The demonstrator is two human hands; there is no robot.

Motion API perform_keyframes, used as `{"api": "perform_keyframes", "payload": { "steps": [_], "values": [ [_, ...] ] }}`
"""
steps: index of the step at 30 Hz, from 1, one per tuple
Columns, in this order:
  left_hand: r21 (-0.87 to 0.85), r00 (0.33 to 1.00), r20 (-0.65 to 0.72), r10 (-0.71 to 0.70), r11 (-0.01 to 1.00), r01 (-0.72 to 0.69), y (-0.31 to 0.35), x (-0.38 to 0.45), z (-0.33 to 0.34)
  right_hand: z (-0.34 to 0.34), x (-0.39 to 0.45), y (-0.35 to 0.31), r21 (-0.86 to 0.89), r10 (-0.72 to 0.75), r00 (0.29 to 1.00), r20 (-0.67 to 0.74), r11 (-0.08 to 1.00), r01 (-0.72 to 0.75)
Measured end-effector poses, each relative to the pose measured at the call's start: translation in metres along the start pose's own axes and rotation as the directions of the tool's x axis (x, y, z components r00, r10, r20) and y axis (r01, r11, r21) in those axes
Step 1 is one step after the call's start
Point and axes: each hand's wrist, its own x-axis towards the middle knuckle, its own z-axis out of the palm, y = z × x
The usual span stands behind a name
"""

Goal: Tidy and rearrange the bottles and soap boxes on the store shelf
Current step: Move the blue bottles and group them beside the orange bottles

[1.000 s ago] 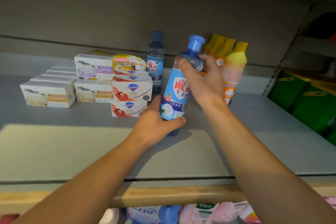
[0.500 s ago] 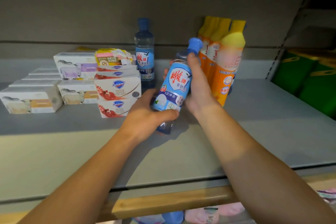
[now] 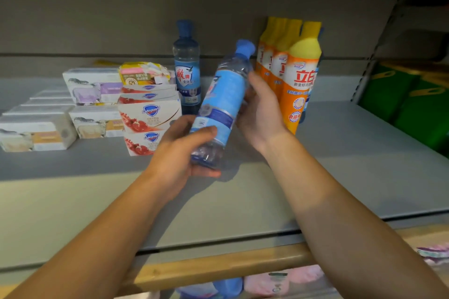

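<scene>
Left hand point(image 3: 179, 153) fingers curled round base of tilted blue bottle point(image 3: 218, 107), right hand point(image 3: 260, 109) cupping upper body. Risk: swinging cap clips orange bottles point(image 3: 298, 80) just beside, toppling row.

Both bare forearms reach forward and converge. Left hand point(image 3: 178, 153) curls around something low, thumb on top, fingers underneath. Right hand point(image 3: 258, 109) sits higher, palm facing left, fingers wrapped behind.

clear glossy plastic bottle point(image 3: 220, 107); matt grey shelf point(image 3: 340, 165); wooden front edge point(image 3: 218, 267); cardboard soap boxes point(image 3: 148, 114)
</scene>
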Motion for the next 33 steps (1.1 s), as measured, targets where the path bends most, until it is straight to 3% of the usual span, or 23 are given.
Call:
{"api": "perform_keyframes", "payload": {
  "steps": [3, 6, 8, 11, 13, 14, 16, 19, 21, 23, 26, 29, 33],
  "values": [
    [-0.275, 0.928, 0.316, -0.197, 0.917, 0.289, 0.007, -0.002, -0.008, -0.002, -0.004, -0.001, -0.020, 0.109, 0.989, 0.096, 0.994, -0.107],
    [-0.309, 0.858, 0.470, -0.209, 0.871, 0.382, 0.007, -0.002, -0.014, -0.001, -0.006, 0.000, -0.029, 0.158, 0.974, 0.165, 0.987, -0.155],
    [-0.258, 0.885, 0.411, -0.219, 0.903, 0.343, 0.005, 0.000, -0.010, -0.003, -0.006, 0.000, -0.071, 0.104, 0.984, 0.145, 0.993, -0.095],
    [-0.163, 0.962, 0.157, -0.224, 0.955, 0.249, -0.001, 0.002, -0.001, -0.005, -0.006, 0.003, -0.266, -0.037, 0.995, 0.090, 0.962, 0.060],
    [0.051, 0.996, -0.043, -0.072, 0.996, 0.074, -0.005, 0.003, 0.001, -0.003, -0.006, 0.005, -0.433, -0.145, 0.989, 0.028, 0.890, 0.143],
    [0.232, 0.994, -0.102, 0.049, 0.973, -0.024, -0.005, 0.002, 0.002, -0.002, -0.006, 0.006, -0.494, -0.199, 0.980, -0.004, 0.853, 0.171],
    [0.544, 0.962, -0.089, 0.258, 0.821, -0.170, -0.006, -0.001, 0.003, 0.000, -0.007, 0.007, -0.569, -0.284, 0.957, -0.050, 0.796, 0.206],
    [0.719, 0.925, -0.004, 0.379, 0.644, -0.261, -0.012, -0.002, 0.008, 0.000, -0.008, 0.008, -0.646, -0.360, 0.932, -0.049, 0.723, 0.246],
    [0.745, 0.913, -0.006, 0.408, 0.611, -0.268, -0.013, 0.000, 0.007, 0.000, -0.010, 0.007, -0.643, -0.353, 0.935, -0.028, 0.723, 0.253],
    [0.631, 0.940, -0.031, 0.341, 0.736, -0.246, -0.009, 0.001, 0.003, 0.002, -0.011, 0.004, -0.611, -0.320, 0.947, -0.019, 0.753, 0.242],
    [0.175, 0.995, 0.014, 0.098, 0.980, -0.099, -0.002, -0.003, 0.000, 0.004, -0.011, 0.000, -0.522, -0.241, 0.970, -0.009, 0.829, 0.201],
    [-0.056, 0.978, 0.194, -0.076, 0.995, 0.088, 0.000, -0.004, -0.003, 0.005, -0.010, 0.001, -0.427, -0.102, 0.995, 0.000, 0.899, 0.092],
    [-0.127, 0.870, 0.451, -0.198, 0.951, 0.282, 0.000, -0.002, -0.007, 0.005, -0.011, -0.002, -0.206, 0.013, 0.997, 0.080, 0.979, 0.004]
  ]
}}
